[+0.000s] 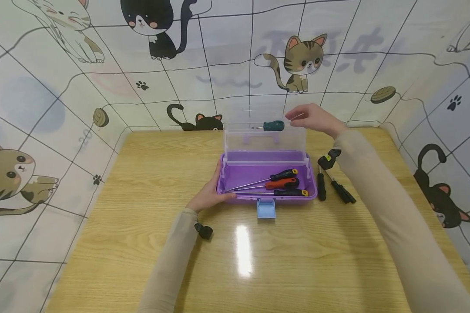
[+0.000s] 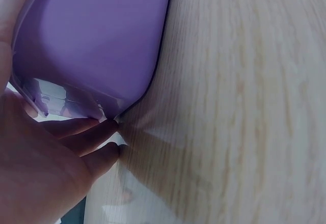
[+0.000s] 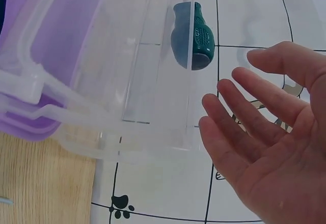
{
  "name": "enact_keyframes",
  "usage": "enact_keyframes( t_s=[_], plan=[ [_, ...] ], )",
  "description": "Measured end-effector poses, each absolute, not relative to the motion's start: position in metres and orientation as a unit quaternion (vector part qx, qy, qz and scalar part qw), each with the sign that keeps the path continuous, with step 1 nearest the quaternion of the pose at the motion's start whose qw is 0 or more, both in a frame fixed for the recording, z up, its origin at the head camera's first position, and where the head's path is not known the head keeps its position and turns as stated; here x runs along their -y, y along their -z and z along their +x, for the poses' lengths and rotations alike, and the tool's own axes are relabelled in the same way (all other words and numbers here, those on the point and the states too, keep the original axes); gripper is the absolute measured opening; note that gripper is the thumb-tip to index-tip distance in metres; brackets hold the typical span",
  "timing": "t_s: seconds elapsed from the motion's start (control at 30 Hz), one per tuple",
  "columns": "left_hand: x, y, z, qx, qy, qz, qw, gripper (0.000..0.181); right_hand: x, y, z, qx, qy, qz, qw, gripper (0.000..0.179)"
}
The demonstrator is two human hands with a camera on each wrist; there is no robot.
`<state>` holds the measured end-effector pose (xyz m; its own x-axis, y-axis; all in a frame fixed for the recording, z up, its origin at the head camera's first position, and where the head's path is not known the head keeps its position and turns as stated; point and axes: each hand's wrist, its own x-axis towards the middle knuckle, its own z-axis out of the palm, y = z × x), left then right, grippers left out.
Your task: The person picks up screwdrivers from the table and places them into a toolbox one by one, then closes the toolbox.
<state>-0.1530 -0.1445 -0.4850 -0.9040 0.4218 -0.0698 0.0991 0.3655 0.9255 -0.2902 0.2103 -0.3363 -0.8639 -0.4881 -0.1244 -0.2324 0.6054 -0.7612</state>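
Note:
A purple toolbox (image 1: 239, 174) stands on the table with its clear lid raised. My left hand (image 1: 209, 194) grips its left end, thumb over the front rim and fingers along the side; in the left wrist view the fingertips (image 2: 109, 152) reach down to the tabletop. A short green-handled screwdriver (image 1: 274, 126) lies in the raised clear tray (image 3: 147, 81). Just right of that handle is my right hand (image 1: 311, 118), fingers spread and apart from it. Inside the box lie a red-handled screwdriver (image 1: 282, 183) and two black-and-yellow-handled screwdrivers (image 1: 283, 174).
Several black-handled screwdrivers (image 1: 341, 192) lie on the wooden table (image 1: 160, 174) right of the box, partly hidden by the right wrist's camera (image 1: 329, 159). A light blue latch (image 1: 266, 209) hangs at the box's front. Cat-printed sheeting (image 1: 227, 82) rises behind the table.

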Motion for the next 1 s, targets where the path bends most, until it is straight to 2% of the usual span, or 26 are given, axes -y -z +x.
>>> enact_keyframes(
  t_s=[0.57, 1.0],
  plan=[
    [0.144, 0.487, -0.155, -0.810, -0.544, 0.166, 0.144, 0.123, -0.235, 0.343, -0.268, -0.882, 0.409, -0.186, 0.144, 0.037],
    [0.143, 0.486, -0.154, -0.800, -0.557, 0.161, 0.152, 0.122, -0.263, 0.357, -0.247, -0.879, 0.429, -0.146, 0.146, 0.041]
  ],
)
